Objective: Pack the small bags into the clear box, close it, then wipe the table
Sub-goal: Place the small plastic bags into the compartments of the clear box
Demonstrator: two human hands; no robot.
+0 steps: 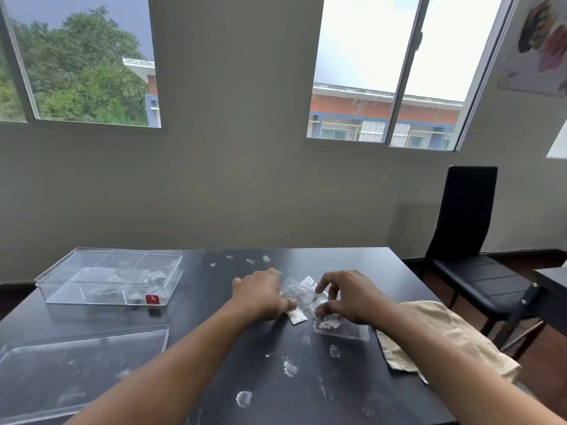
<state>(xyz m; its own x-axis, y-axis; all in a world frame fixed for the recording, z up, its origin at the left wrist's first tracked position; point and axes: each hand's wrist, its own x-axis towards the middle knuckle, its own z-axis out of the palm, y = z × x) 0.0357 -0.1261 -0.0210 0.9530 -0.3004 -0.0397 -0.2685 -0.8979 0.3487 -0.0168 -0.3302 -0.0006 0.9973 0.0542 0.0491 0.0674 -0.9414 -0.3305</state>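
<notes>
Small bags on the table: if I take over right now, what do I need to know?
Left hand and right hand are both on the small bags at mid-table; whether either grips one is unclear.
Clear box sits open far left, some things already inside.
Its lid lies near left.
Beige cloth waits on the right.
Left: finish packing, close the box, wipe the white smudges.

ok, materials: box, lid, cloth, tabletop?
Clear box: rigid transparent plastic, likely acrylic; dividers show through its walls. Lid: same clear plastic, glossy, lying apart near the table's front edge. Cloth: beige woven fabric, matte, creased. Tabletop: black, semi-gloss, probably laminate; pale smudges show.
</notes>
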